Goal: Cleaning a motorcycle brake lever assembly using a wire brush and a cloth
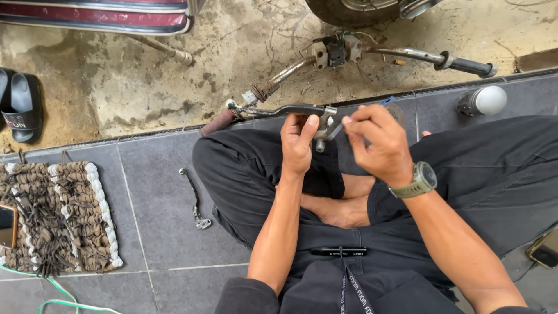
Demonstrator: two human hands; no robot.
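I sit cross-legged in black trousers on grey floor tiles. My left hand (297,142) grips a dark metal brake lever with its bracket (290,110), held over my knees. My right hand (378,142), with a green watch on the wrist, pinches a small blue-tipped part (385,102) against the bracket's right end. Beyond the hands a rusty handlebar (349,53) with a black rubber grip (472,67) lies on the concrete ground.
A second loose lever (195,200) lies on the tiles to my left. A woven mat (64,215) holds a phone (7,225). Sandals (20,107), a vehicle's red body edge (99,16), a tyre (349,9), a grey-capped can (482,100) and a black pen (338,252) are around.
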